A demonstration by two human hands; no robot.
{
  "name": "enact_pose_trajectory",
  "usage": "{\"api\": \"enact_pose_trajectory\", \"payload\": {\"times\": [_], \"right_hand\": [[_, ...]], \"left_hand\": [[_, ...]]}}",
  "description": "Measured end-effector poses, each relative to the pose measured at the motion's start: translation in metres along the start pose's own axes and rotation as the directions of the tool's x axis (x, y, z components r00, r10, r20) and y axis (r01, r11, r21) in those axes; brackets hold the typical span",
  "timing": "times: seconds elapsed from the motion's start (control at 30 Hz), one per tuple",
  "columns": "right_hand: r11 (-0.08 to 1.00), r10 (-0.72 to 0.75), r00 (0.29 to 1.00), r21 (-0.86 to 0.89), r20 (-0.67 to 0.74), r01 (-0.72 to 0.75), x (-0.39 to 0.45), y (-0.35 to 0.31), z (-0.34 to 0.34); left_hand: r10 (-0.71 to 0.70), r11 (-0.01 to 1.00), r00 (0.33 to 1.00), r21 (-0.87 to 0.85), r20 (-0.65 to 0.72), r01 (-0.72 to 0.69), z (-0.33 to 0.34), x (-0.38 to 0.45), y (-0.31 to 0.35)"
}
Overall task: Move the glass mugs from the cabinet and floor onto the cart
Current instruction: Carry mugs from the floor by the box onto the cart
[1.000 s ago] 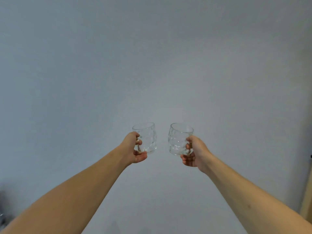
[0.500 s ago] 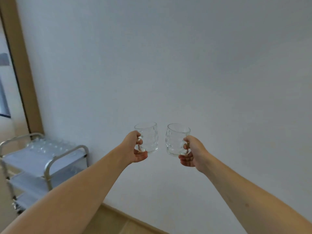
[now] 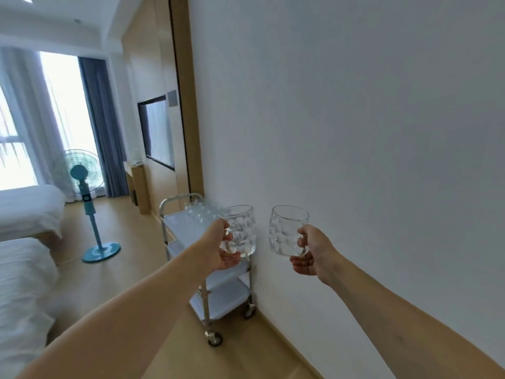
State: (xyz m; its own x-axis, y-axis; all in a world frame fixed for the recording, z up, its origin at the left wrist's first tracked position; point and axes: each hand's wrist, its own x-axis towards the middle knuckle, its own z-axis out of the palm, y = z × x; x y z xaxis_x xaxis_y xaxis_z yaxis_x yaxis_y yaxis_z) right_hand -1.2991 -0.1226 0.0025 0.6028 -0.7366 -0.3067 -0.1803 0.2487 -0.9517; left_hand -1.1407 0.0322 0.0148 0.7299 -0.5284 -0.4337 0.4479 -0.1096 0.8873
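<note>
Head view: two hands, each gripping one glass mug by its handle: left hand (image 3: pixel 222 248) with left mug (image 3: pixel 241 229), right hand (image 3: pixel 311 255) with right mug (image 3: pixel 287 229), held above the three-shelf cart (image 3: pixel 218 302). More glasses (image 3: pixel 198 212), uncountable, sit on the cart's top. No writing legible.

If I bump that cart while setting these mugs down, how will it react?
The cart stands on caster wheels, so it will likely roll. Its thin frame looks light, so the glass mugs on the top shelf would probably rattle or knock together.
</note>
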Motion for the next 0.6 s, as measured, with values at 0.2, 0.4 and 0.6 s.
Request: {"api": "enact_pose_trajectory", "payload": {"times": [0.2,0.4,0.6], "right_hand": [[0.998,0.005,0.988,-0.061,0.153,0.004,0.075,-0.015,0.063],[0.995,0.022,0.965,-0.096,0.263,0.004,0.137,-0.027,0.118],[0.988,0.102,0.935,-0.144,0.341,-0.056,0.184,-0.014,0.176]], "left_hand": [[0.017,0.999,0.989,-0.035,-0.149,-0.023,-0.038,0.053,0.034],[0.034,0.996,0.963,-0.072,-0.267,-0.055,-0.071,0.097,0.055],[-0.023,0.995,0.93,-0.103,-0.368,-0.016,-0.113,0.135,0.051]]}}
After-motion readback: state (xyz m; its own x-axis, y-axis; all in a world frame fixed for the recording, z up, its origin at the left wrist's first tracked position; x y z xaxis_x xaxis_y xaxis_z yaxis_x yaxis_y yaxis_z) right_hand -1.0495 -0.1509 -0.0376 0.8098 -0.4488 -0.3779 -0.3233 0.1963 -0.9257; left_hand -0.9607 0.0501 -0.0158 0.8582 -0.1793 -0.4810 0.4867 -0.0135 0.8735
